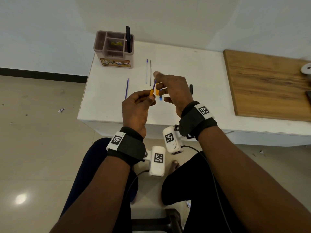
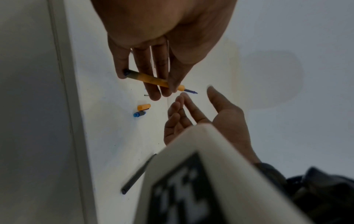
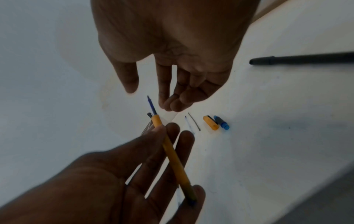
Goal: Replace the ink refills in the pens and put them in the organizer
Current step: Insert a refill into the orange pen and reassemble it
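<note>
My left hand [image 1: 149, 99] [image 2: 164, 89] [image 3: 164, 131] grips an orange pen barrel [image 1: 152, 93] [image 2: 149, 79] [image 3: 172, 156] between thumb and fingers. A blue refill [image 1: 154, 84] [image 2: 190, 91] [image 3: 151, 104] sticks out of its front end. My right hand [image 1: 162, 86] [image 2: 197, 92] [image 3: 149, 95] hovers at the refill's tip with thumb and fingers spread on either side, not touching it. The brown organizer [image 1: 116, 63] stands at the table's far left corner with a black pen [image 1: 128, 39] upright in it.
On the white table [image 1: 193, 64] lie a blue refill [image 1: 126, 88], a pale refill [image 1: 146, 71], a dark refill [image 1: 150, 73], an orange cap [image 2: 143, 107] [image 3: 210, 122], a blue end piece [image 2: 138, 114] [image 3: 222, 122] and a black pen [image 2: 138, 174] [image 3: 302, 58]. A wooden board [image 1: 269, 84] lies at right.
</note>
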`<state>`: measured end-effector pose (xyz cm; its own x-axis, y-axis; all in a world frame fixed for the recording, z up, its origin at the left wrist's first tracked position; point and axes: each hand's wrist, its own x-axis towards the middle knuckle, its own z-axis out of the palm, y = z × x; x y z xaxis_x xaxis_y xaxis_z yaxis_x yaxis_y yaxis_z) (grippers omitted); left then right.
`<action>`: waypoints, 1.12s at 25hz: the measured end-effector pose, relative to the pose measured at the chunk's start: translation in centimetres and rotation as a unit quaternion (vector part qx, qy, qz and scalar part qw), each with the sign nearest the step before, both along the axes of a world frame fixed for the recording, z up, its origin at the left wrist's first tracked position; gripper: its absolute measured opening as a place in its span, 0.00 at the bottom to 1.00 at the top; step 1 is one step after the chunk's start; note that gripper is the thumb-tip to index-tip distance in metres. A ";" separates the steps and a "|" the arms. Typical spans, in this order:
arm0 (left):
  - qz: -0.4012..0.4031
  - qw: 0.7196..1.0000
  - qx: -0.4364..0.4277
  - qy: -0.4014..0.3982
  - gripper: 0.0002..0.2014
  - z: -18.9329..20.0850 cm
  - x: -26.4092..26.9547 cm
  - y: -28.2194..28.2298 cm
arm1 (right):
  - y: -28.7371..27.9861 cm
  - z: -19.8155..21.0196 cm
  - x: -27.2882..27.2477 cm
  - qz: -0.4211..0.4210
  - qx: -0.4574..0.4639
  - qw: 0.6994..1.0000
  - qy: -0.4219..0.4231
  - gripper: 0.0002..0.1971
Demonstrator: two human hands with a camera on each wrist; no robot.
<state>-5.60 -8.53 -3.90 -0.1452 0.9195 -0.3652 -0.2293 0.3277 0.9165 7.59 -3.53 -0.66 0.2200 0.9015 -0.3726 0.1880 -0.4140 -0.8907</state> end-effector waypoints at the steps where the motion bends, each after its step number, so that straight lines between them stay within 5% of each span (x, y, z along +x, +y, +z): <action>1: 0.004 1.000 -0.003 0.000 0.11 -0.1 0.0 0.1 | 0.3 -0.4 0.3 -0.031 -0.021 0.999 0.020 0.22; 3: 0.014 1.000 -0.009 0.004 0.10 -0.4 0.0 0.3 | 1.0 -1.9 0.9 -0.055 -0.036 0.998 -0.026 0.19; 7: 0.018 1.000 -0.022 0.006 0.11 -1.0 0.1 0.6 | 2.5 -5.1 1.9 0.035 -0.050 0.965 -0.255 0.12; 18: -0.005 0.999 -0.035 0.016 0.10 -1.4 0.2 0.7 | 3.1 -6.6 1.2 0.100 -0.084 0.916 -0.379 0.16; 20: -0.008 0.999 -0.038 0.007 0.10 -1.3 0.1 0.5 | 2.6 -5.7 1.8 0.049 -0.075 0.953 -0.289 0.14; 22: -0.015 0.999 -0.038 0.004 0.10 -1.1 0.2 0.4 | 1.7 -3.3 2.1 -0.072 -0.011 0.996 -0.051 0.08; 24: -0.028 0.999 -0.039 0.019 0.10 -1.1 0.3 0.3 | 0.7 -0.8 2.0 -0.137 0.043 0.982 0.120 0.06; 28: -0.039 0.998 -0.038 0.023 0.10 -0.7 0.6 -0.1 | 0.1 1.3 1.3 -0.089 0.073 0.990 0.076 0.06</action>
